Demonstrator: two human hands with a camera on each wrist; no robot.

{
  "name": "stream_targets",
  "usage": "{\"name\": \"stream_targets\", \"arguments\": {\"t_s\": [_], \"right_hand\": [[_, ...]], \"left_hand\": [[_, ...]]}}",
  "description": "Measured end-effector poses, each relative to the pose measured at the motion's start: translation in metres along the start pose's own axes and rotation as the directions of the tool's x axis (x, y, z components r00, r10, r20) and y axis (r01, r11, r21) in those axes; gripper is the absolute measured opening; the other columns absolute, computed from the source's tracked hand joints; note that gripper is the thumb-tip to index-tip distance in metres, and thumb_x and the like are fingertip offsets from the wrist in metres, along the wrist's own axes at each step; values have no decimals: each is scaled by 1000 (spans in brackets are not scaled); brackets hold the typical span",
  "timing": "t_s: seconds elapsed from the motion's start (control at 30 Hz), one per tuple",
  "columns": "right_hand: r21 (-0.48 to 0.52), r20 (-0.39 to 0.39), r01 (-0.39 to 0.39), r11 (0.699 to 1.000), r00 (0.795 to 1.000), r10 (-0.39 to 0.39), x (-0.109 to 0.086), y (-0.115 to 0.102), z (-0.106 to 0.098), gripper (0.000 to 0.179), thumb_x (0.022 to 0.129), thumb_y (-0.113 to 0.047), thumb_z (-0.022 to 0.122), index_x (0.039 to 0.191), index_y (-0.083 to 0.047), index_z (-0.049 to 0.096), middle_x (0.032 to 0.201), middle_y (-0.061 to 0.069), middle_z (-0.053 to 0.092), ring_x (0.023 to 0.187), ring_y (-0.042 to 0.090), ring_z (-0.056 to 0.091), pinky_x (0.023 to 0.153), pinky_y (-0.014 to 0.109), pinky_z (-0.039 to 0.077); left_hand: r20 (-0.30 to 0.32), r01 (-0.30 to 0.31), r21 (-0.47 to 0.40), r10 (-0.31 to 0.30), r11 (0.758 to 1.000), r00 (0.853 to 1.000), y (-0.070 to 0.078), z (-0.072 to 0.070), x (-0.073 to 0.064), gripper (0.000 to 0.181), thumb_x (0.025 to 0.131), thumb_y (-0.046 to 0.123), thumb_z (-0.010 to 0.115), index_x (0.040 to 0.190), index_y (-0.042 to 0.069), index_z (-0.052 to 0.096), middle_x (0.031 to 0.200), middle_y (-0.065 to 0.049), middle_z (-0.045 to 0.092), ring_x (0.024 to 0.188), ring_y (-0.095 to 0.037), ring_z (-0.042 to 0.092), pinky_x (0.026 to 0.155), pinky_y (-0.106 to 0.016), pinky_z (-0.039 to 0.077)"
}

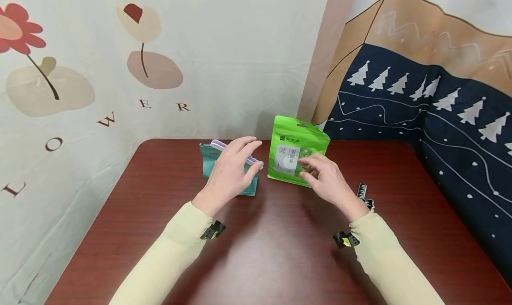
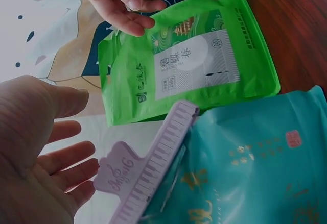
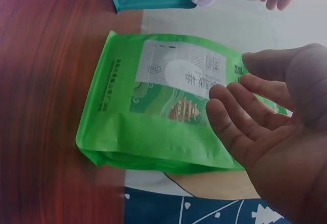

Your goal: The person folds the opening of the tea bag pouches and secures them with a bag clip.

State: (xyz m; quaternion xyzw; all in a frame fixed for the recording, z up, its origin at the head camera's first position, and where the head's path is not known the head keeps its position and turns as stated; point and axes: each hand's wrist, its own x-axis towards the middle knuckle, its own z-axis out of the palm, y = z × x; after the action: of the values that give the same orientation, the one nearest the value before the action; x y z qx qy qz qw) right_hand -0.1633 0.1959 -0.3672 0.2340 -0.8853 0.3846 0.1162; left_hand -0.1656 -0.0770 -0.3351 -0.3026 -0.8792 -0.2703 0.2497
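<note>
A teal pouch [image 2: 260, 157] stands at the back left of the table, a lilac piano-key clip [image 2: 168, 142] lying along its top edge. My left hand [image 1: 230, 171] hovers at this clip with fingers loosely spread and nothing held; in the left wrist view a gap shows between fingertips and clip. To the right a bright green pouch [image 1: 282, 140] stands upright, with a grey-white label and a pagoda picture. My right hand [image 1: 326, 180] is in front of its right side, fingers relaxed and slightly bent, holding nothing. It hides part of that pouch in the head view.
A black-and-white piano-key clip [image 1: 362, 191] lies on the dark red table [image 1: 276, 251], partly behind the right wrist. A pale cloth [image 1: 240, 65] with flower prints hangs behind the table, and a navy cloth [image 1: 452, 140] with white trees borders the right side.
</note>
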Motion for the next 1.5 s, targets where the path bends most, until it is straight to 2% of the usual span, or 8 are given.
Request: {"name": "stream_targets", "arguments": {"t_s": [0.33, 0.53, 0.67, 0.83, 1.13, 1.33, 1.5], "right_hand": [[-25, -3, -36, 999, 999, 36, -3, 5, -15, 31, 92, 2, 73, 123, 3, 71, 112, 15, 67, 86, 24, 70, 72, 33, 58], [-44, -19, -47, 998, 999, 46, -3, 9, -23, 30, 92, 1, 73, 122, 2, 72, 113, 14, 67, 87, 26, 71, 76, 44, 59], [-56, -43, -59, 997, 997, 57, -5, 13, -28, 30, 92, 2, 72, 122, 3, 71, 112, 15, 66, 88, 27, 71, 78, 46, 59], [-65, -66, -63, 996, 996, 59, -7, 16, -35, 30, 92, 3, 72, 122, 5, 70, 110, 16, 66, 90, 29, 72, 80, 44, 58], [-61, -124, -99, 993, 988, 91, -5, 18, -45, 33, 92, 4, 70, 125, 7, 67, 113, 21, 65, 96, 35, 70, 84, 53, 57], [-54, -190, -131, 990, 975, 119, -2, 22, -50, 32, 95, 2, 68, 126, 7, 66, 113, 22, 64, 95, 37, 68, 85, 54, 57], [-42, -210, -142, 989, 969, 130, 2, 26, -53, 32, 96, 0, 66, 127, 7, 65, 114, 23, 63, 94, 38, 70, 86, 55, 57]], "left_hand": [[77, 8, 21, -10, 1000, 997, 12, 6, 18, 46, 94, 15, 75, 137, 4, 64, 138, -13, 61, 130, -31, 55, 112, -47, 43], [115, -5, 42, 0, 999, 993, 20, 12, 32, 45, 95, 16, 73, 137, 4, 63, 140, -12, 60, 132, -30, 54, 113, -44, 42], [149, -13, 63, 4, 998, 989, 26, 17, 42, 46, 96, 16, 72, 139, 4, 62, 142, -12, 59, 134, -30, 53, 115, -44, 40], [162, -31, 84, 17, 996, 987, 33, 22, 53, 46, 96, 16, 72, 139, 5, 62, 142, -12, 59, 135, -30, 52, 116, -43, 39], [162, -88, 110, 70, 990, 984, 42, 31, 73, 45, 95, 13, 70, 138, 4, 62, 141, -12, 60, 133, -29, 54, 115, -42, 40], [229, -62, 131, 30, 989, 973, 49, 35, 90, 49, 97, 14, 69, 144, 6, 59, 149, -12, 55, 140, -28, 50, 117, -44, 38], [287, -31, 149, -13, 988, 958, 54, 40, 100, 51, 98, 15, 66, 147, 7, 56, 155, -11, 50, 146, -27, 44, 120, -43, 35]]}}
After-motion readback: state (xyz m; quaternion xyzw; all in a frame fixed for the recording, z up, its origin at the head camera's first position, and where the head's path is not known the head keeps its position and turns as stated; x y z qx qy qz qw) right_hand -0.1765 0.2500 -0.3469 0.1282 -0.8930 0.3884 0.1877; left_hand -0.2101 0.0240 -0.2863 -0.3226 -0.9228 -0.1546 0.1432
